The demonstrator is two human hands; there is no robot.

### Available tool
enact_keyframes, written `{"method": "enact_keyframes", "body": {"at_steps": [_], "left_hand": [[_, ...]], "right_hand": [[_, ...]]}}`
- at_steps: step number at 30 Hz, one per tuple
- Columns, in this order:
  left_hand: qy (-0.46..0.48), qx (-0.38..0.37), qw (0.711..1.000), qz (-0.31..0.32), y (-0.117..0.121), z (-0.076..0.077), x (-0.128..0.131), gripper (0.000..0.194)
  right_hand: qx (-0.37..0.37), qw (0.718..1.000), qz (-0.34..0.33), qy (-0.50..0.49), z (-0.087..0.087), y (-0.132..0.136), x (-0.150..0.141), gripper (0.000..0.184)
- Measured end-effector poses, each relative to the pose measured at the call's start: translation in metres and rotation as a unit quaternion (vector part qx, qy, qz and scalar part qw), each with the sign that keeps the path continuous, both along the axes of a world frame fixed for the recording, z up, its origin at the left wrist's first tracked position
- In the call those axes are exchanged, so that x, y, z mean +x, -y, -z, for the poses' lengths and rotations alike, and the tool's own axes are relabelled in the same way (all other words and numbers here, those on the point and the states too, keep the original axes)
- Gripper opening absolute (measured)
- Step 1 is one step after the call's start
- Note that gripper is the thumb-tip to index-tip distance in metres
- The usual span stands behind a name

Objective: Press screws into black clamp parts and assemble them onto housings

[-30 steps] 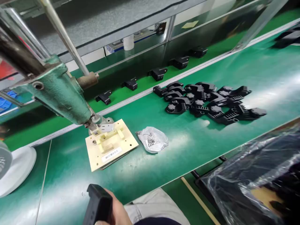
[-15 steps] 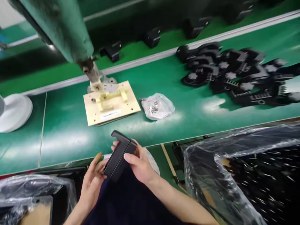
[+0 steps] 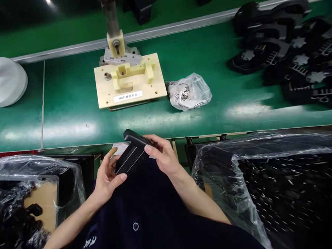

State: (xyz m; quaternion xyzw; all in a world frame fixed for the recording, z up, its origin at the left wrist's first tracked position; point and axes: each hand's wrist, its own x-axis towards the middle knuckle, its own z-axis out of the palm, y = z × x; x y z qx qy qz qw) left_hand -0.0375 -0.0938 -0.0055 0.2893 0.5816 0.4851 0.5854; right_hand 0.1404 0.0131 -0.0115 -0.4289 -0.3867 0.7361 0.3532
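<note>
A black plastic housing (image 3: 132, 154) with a hooked upper end is held in front of my body, just below the bench edge. My left hand (image 3: 109, 174) grips its lower left end, thumb underneath. On the upper right side, my right hand (image 3: 163, 154) pinches it between thumb and fingers. Beyond the hands, a cream-coloured fixture (image 3: 131, 81) with raised yellow blocks and a white label sits on the bench. To its right lies a clear plastic bag (image 3: 190, 91) with small shiny metal parts inside.
Black moulded parts with star-shaped metal pieces (image 3: 301, 60) are heaped on the green bench (image 3: 75, 121) at right. Plastic-lined bins (image 3: 215, 166) stand below on both sides; the right one holds many black parts. A machine spindle (image 3: 111, 20) stands behind the fixture. White round discs (image 3: 11, 83) sit at left.
The view has tipped downward and closer to the bench. The black housing has been turned in my hands, so a slotted face now shows. My left thumb has moved to its lower edge.
</note>
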Motion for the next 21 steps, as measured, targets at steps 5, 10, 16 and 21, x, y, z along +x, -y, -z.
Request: {"method": "enact_keyframes", "body": {"at_steps": [5,10,16,21], "left_hand": [[0.017,0.004,1.0,0.005,0.01,0.0,-0.001,0.081],[0.027,0.005,1.0,-0.001,0.015,0.0,-0.003,0.086],[-0.025,-0.074,0.995,0.055,0.018,-0.005,-0.012,0.081],[-0.085,-0.143,0.985,0.049,0.027,-0.009,-0.009,0.094]], "right_hand": [[-0.004,1.0,0.01,0.002,0.0,0.006,-0.007,0.038],[-0.032,0.999,0.015,-0.004,-0.002,0.01,-0.011,0.04],[0.021,0.997,0.009,0.069,-0.018,0.022,-0.014,0.04],[0.032,0.996,0.01,0.081,-0.023,0.029,-0.013,0.044]]}}
